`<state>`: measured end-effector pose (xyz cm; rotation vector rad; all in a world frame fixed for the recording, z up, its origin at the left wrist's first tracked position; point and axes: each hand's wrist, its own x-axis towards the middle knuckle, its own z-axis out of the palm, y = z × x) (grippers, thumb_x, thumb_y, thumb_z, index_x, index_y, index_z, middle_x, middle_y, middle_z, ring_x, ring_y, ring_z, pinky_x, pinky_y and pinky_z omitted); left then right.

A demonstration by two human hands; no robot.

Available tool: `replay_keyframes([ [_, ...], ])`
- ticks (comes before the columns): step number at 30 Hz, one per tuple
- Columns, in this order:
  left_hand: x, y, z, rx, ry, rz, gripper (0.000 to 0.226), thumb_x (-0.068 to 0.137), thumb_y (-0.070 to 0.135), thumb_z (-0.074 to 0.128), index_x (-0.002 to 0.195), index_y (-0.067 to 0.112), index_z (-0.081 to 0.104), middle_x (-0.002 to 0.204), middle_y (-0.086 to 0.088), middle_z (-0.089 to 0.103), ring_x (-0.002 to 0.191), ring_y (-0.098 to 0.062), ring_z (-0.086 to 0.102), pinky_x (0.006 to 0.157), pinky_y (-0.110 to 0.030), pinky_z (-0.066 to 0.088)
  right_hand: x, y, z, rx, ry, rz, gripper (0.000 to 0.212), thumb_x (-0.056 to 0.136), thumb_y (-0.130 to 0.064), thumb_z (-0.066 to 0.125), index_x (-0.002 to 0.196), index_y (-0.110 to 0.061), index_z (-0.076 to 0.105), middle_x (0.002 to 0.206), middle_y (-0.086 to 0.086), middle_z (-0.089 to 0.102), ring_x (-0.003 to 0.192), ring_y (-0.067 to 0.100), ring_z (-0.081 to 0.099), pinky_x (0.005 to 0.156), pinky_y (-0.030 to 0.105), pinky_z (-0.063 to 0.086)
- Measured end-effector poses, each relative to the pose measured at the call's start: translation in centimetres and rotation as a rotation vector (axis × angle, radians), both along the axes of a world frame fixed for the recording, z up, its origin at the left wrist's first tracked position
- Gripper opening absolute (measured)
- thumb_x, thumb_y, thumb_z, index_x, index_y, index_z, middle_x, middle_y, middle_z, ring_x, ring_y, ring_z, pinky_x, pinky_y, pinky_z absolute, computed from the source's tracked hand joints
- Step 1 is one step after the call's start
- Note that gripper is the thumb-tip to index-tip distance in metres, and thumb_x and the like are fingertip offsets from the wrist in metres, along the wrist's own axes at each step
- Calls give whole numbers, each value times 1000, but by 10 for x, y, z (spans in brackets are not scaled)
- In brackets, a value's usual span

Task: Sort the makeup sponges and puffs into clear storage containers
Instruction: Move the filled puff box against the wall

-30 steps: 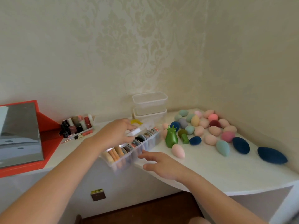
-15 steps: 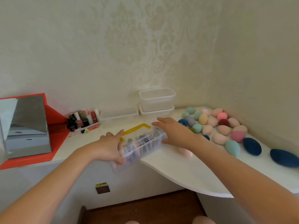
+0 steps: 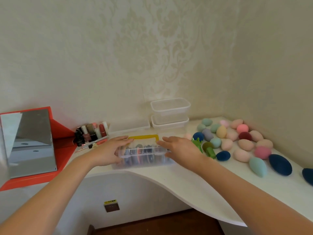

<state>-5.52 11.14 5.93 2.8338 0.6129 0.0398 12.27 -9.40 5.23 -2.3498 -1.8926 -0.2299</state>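
Observation:
A clear storage box (image 3: pixel 144 156) with a yellow handle (image 3: pixel 143 137) lies on the white counter (image 3: pixel 194 182), holding several flat puffs on edge. My left hand (image 3: pixel 108 150) grips its left end and my right hand (image 3: pixel 179 148) grips its right end. Several egg-shaped sponges (image 3: pixel 243 145) in pink, peach, teal, maroon and navy lie loose to the right, up to the corner wall. Two empty clear containers (image 3: pixel 170 114) are stacked at the back wall, and a flat clear lid (image 3: pixel 128 127) lies left of them.
A green holder (image 3: pixel 197 144) and an olive sponge on a green stand (image 3: pixel 209 148) sit just right of my right hand. Nail polish bottles (image 3: pixel 91 133) stand at the back left, beside a red-framed mirror (image 3: pixel 30 141). The counter's front edge curves inward below the box.
The box has swung from a diagonal position at the counter edge to lie square and further onto the counter. My right hand came up from the counter to its right end.

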Motion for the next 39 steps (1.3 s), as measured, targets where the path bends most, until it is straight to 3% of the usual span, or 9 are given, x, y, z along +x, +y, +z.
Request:
replay_keyframes([
  [4, 2, -7, -17, 152, 101, 61, 105, 77, 45, 69, 146, 40, -10, 157, 6, -15, 146, -21, -11, 118, -41, 3, -7, 7, -11, -63, -6, -14, 60, 97, -49, 36, 150, -35, 11, 159, 11, 12, 145, 28, 15, 117, 37, 15],
  [12, 0, -3, -10, -11, 112, 66, 123, 52, 83, 57, 147, 40, -7, 156, 12, -15, 145, -18, -16, 117, -40, 1, -4, 14, -13, -90, -28, -22, 54, 102, -40, 28, 151, -33, 7, 159, 13, 9, 145, 31, 16, 117, 38, 16],
  [16, 2, 15, 1, -7, 84, 84, 123, 61, 56, 78, 151, 25, 0, 159, 5, 4, 145, -15, 4, 118, -31, 10, -12, 11, -1, -142, -63, -45, 58, 101, -41, 33, 151, -31, 6, 159, 8, 10, 145, 27, 19, 108, 41, 31],
  [21, 12, 19, 8, 5, 138, 67, 119, 62, 52, 81, 151, 22, 8, 156, 2, 16, 141, -15, 22, 112, -24, 21, 3, 31, 21, -147, -59, 13, 69, 86, -43, 62, 145, -26, 30, 130, 7, 54, 113, 26, 54, 91, 35, 46],
  [25, 15, 19, 8, 4, 124, 64, 117, 60, 51, 82, 150, 23, 13, 156, 3, 20, 140, -15, 26, 111, -25, 23, 23, 41, 33, -293, 176, -24, 107, 70, -52, 76, 150, -36, 8, 155, 8, 24, 138, 29, 31, 109, 40, 31],
  [27, 15, 19, 7, 6, 115, 65, 117, 60, 52, 83, 150, 23, 13, 156, 4, 21, 140, -15, 26, 109, -24, 23, 26, 47, 31, -355, 186, -26, 113, 66, -56, 76, 151, -35, 5, 156, 4, 23, 139, 28, 30, 111, 40, 30],
  [31, 12, 20, 6, -60, 105, 64, 135, 39, 78, 70, 150, 25, 14, 156, 5, 21, 140, -14, 25, 110, -26, 23, 23, 60, 34, -388, 72, -8, 108, 67, -59, 74, 150, -37, 9, 120, 3, 55, 106, 23, 51, 93, 37, 45],
  [33, 11, 20, 5, -74, 90, 57, 142, 31, 90, 58, 150, 26, 14, 156, 5, 21, 140, -14, 24, 111, -27, 23, 18, 59, 37, -363, 25, -1, 103, 70, -55, 73, 150, -37, 11, 89, -3, 50, 90, 20, 47, 79, 32, 44],
  [39, 13, 21, 1, 25, 4, 45, 109, 62, 58, 77, 148, 22, 22, 151, 5, 29, 136, -15, 31, 110, -27, 27, 12, 58, 39, -344, -27, 41, 97, 75, -50, 70, 151, -31, 12, 70, -7, 34, 80, 17, 43, 58, 24, 31],
])
